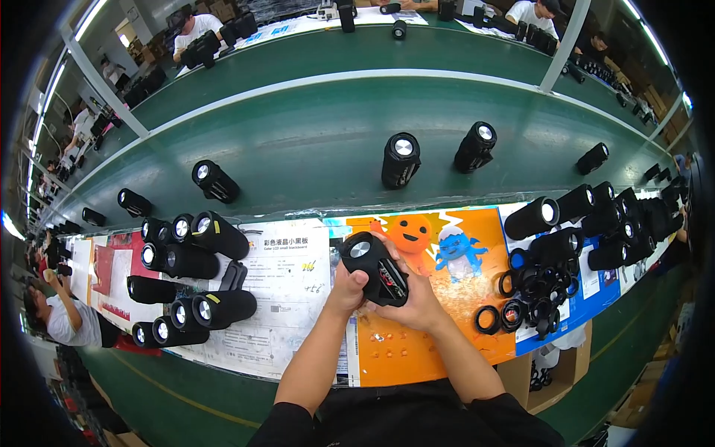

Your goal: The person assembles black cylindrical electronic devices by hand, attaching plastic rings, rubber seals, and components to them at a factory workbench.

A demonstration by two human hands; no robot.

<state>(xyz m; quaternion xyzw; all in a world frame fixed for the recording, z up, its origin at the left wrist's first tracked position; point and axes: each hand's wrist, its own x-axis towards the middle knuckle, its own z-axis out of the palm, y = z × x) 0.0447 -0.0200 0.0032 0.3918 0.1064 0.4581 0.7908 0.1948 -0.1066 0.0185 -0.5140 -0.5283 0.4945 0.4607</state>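
My left hand (345,290) and my right hand (421,302) are both closed round one black cylindrical speaker (369,262) with a silver disc in its end. It is held tilted above the table, and a strip with red and white marks shows on its side. My left thumb presses against its near edge, while my right fingers wrap its far side and are partly hidden. Nearest on the right lies a heap of black rings (542,287), with one loose ring (487,319) at its edge.
Several black speakers (225,308) lie on the left over a white printed sheet (287,328). More speakers (533,217) are grouped at the right. Others stand on a green conveyor belt (313,141) beyond the table. An open cardboard box (577,365) sits below the right edge. Other people work farther off.
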